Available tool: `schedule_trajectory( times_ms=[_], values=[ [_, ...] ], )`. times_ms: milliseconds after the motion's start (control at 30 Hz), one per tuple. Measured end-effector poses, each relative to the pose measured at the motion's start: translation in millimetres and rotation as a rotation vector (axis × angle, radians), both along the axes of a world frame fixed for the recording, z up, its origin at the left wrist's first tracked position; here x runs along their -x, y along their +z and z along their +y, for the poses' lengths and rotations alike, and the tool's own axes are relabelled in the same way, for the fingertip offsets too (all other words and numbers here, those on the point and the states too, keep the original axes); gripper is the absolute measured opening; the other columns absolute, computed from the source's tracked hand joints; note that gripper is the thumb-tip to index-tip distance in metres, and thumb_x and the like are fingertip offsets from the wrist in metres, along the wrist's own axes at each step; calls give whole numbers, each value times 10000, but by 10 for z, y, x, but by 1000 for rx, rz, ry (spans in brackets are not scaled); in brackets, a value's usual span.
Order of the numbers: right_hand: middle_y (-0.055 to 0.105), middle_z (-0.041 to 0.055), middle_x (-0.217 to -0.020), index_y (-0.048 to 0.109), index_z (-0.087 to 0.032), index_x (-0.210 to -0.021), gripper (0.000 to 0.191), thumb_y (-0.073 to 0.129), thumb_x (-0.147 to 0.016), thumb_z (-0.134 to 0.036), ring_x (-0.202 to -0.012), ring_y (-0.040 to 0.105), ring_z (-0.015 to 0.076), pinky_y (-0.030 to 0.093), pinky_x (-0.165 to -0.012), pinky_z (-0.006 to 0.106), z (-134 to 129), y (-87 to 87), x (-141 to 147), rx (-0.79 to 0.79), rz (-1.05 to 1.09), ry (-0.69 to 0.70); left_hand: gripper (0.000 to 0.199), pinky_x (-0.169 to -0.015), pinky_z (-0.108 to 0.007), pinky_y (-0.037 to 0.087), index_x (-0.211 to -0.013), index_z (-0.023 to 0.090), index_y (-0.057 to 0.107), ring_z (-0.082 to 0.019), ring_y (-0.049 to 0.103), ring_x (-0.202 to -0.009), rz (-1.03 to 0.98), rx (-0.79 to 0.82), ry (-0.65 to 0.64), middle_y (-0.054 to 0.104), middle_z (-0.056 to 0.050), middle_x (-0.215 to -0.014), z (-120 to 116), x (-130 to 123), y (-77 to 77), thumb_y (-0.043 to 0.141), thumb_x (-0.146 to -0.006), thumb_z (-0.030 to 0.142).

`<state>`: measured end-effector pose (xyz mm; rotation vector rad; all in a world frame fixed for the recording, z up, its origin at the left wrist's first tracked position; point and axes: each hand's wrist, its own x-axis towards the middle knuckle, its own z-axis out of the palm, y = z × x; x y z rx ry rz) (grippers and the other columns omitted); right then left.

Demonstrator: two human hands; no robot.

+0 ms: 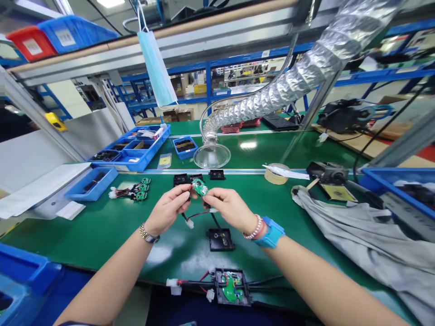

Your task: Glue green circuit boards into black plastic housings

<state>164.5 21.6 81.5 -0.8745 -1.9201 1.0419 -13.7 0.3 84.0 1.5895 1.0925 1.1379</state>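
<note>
A small green circuit board (200,187) is raised above the bench between my two hands. My left hand (170,207) pinches it from the left, while my right hand (231,209) grips its lower right edge. Red and black wires with a white connector (190,223) dangle beneath the board. Below them a black plastic cover (220,240) lies flat on the green bench. Nearest to me, an open black housing (233,287) contains another green board, with cables leaving both sides. Several black housing parts (216,174) lie just beyond my hands.
Several wired boards (141,190) lie at left beside a small blue bin (91,183). A divided blue tray (146,156) stands behind. The silver duct's clear hood (212,156) hangs ahead. At right are a tape roll (276,174) and a grey cloth (360,240).
</note>
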Motion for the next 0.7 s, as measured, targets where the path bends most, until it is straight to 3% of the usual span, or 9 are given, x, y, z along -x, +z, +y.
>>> schedule_trajectory(
  times_ms=[100,167,300,467,600,700],
  values=[
    [560,-11,-630,553,-156,-671,196,455,-823,-233,-609,515,107,411,-625,232,21,48,-197,-130,-99,-40,286,-520,-213,349,-793,136,600,-99,439,-557,325,-89,-50,535,-14,-658,14,121,44,455,-814,382],
    [555,1,-639,560,-160,-658,197,463,-823,-206,-622,509,114,399,-634,237,-5,27,-314,-229,-247,8,298,-565,-218,364,-727,147,616,-117,480,-599,574,-178,-136,545,-13,-635,-3,173,15,446,-829,369],
    [570,15,-659,562,-163,-673,188,472,-836,-190,-621,516,125,388,-605,235,-183,-203,-484,-219,-545,146,305,-598,-222,375,-775,178,621,-130,532,-636,898,-243,-329,601,-16,-692,-128,117,-281,379,-872,337],
    [579,26,-708,537,-158,-792,53,543,-803,-209,-607,530,136,390,-562,235,-371,-573,-597,-101,-743,1,270,-614,-234,396,-840,213,597,-156,586,-715,1082,-228,-360,644,-13,-816,-261,-87,-709,347,-887,304],
    [581,50,-787,547,-158,-790,59,527,-814,-209,-662,545,147,406,-607,250,-356,-725,-600,-143,-807,-40,259,-594,-246,395,-821,200,581,-170,586,-692,1163,-225,-342,634,-23,-779,-216,-143,-849,346,-883,290],
    [583,58,-789,572,-161,-773,86,519,-818,-211,-701,547,165,408,-634,272,-329,-790,-580,-140,-797,-55,263,-620,-238,403,-822,188,584,-155,576,-690,1063,-195,-367,628,-26,-778,-170,-126,-914,342,-883,273]
  ],
)
